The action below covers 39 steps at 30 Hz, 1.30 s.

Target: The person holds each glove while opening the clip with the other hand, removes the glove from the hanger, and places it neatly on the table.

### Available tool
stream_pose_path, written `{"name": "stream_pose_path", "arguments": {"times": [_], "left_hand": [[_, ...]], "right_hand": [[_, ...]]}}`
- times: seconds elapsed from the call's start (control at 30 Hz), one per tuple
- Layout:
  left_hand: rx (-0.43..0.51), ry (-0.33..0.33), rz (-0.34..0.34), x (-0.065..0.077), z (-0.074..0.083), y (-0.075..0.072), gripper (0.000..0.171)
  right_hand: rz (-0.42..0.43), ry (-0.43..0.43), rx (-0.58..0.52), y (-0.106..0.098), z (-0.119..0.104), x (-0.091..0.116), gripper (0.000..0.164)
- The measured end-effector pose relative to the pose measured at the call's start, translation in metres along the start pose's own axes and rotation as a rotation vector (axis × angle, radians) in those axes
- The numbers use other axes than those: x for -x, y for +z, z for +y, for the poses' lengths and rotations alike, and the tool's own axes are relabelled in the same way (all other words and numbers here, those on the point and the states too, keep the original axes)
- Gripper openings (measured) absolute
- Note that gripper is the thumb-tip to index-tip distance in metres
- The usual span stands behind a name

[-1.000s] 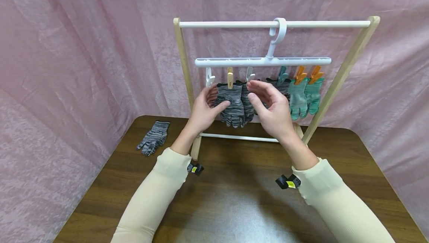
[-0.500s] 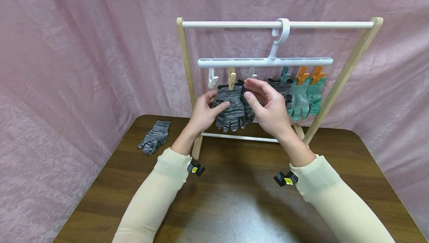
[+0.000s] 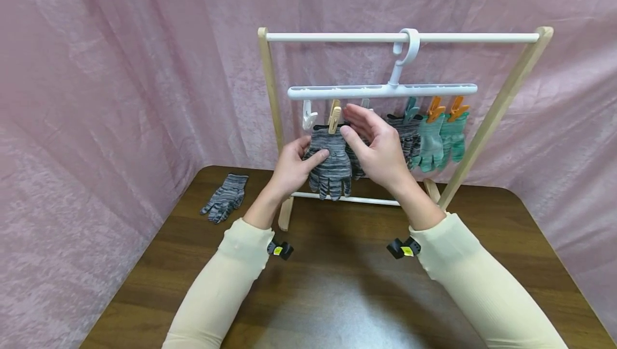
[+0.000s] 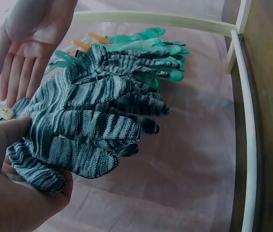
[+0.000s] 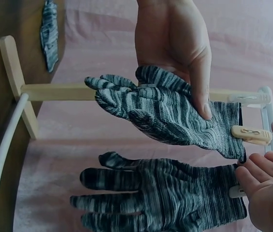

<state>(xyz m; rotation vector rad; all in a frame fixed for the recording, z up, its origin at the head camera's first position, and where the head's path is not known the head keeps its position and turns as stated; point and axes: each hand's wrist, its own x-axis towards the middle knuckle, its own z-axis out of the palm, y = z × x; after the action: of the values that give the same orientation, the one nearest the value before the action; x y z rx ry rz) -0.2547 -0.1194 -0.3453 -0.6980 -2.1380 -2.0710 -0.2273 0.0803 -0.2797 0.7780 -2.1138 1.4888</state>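
Note:
My left hand (image 3: pixel 292 166) pinches a grey-and-black striped knit glove (image 3: pixel 333 167), thumb across its front and fingers behind. A beige clip (image 3: pixel 335 118) grips that glove's cuff, and its fingers point down. My right hand (image 3: pixel 378 145) is held beside the cuff with fingers extended and nothing in them. In the right wrist view, its fingertips (image 5: pixel 250 176) are right at the cuff, below the beige clip. A second striped glove (image 5: pixel 165 193) hangs from a pale clip behind the right hand, partly hidden in the head view.
A white hanger (image 3: pixel 337 92) hangs on a wooden rack (image 3: pixel 496 113). At its left end is a white clip (image 3: pixel 308 116) holding nothing. Further right hang another striped glove (image 3: pixel 409 137) and green gloves (image 3: pixel 430 148). One striped glove (image 3: pixel 225 198) lies on the table (image 3: pixel 337 285).
My left hand has drawn the held glove down and slightly toward me, with its beige clip tilting. My right hand has moved left and up toward the clip.

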Motion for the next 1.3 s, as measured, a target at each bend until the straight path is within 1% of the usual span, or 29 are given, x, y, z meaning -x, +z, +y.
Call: {"name": "stream_pose_path", "arguments": {"times": [0.13, 0.33, 0.53, 0.73, 1.07, 1.3], "left_hand": [[-0.013, 0.013, -0.025, -0.001, 0.000, -0.003, 0.027], [0.034, 0.020, -0.062, -0.002, -0.003, -0.006, 0.028], [0.073, 0.011, -0.096, -0.003, -0.005, -0.009, 0.027], [0.099, 0.000, -0.126, -0.004, -0.006, -0.011, 0.030], [0.100, -0.005, -0.104, -0.006, -0.008, -0.012, 0.033], [0.082, -0.013, -0.093, -0.005, -0.011, -0.014, 0.030]], "right_hand": [[0.007, 0.020, -0.001, 0.007, 0.000, -0.007, 0.044], [0.046, 0.059, -0.052, 0.018, -0.001, -0.015, 0.040], [0.087, 0.055, -0.107, 0.025, 0.000, -0.020, 0.031], [0.120, 0.055, -0.124, 0.030, -0.002, -0.022, 0.026], [0.143, 0.057, -0.097, 0.031, 0.001, -0.025, 0.023], [0.160, 0.055, -0.078, 0.033, 0.004, -0.025, 0.023]]}}
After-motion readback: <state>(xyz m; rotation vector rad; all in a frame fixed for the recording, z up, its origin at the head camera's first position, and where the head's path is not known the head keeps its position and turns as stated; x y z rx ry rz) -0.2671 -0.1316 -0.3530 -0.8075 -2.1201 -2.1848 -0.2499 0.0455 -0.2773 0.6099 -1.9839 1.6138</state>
